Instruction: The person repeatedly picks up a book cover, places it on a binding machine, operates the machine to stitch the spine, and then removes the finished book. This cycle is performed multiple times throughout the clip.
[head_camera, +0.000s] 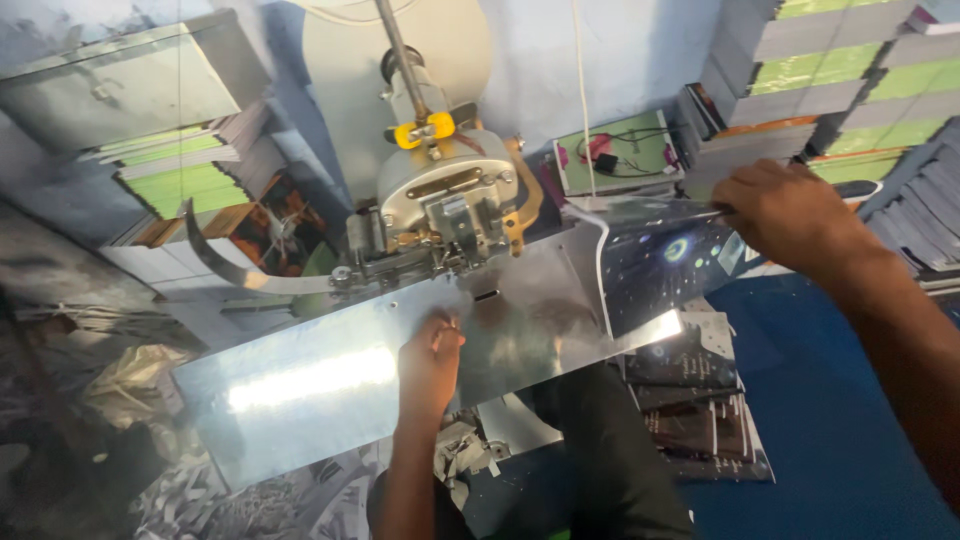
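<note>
At the bottom centre of the frame the person's dark-clad lap (600, 450) shows below the edge of a shiny, tilted sheet-metal counter plate (300, 390), with pale paper scraps (455, 450) just beside it. The left hand (430, 360) reaches up from the lower middle and rests on that plate, its fingers curled in near a small dark slot (487, 296); whether it pinches anything there cannot be told.

To the lower right, a stack of dark glossy book covers (700, 400) lies on a blue floor surface (840, 420). Above it, right of centre, an open dark booklet with a starry printed cover (670, 265) hangs over the plate's right end. The right hand (785, 215), in the upper right, is closed on the far upper edge of this booklet.

Behind the left hand, in the upper middle, sits the rounded grey metal stitching machine head (440, 200) with a yellow clip (424, 130) on its upright rod. Further back, stacks of green-edged books (830, 75) fill the upper right and more green-edged books (180, 165) the upper left.
</note>
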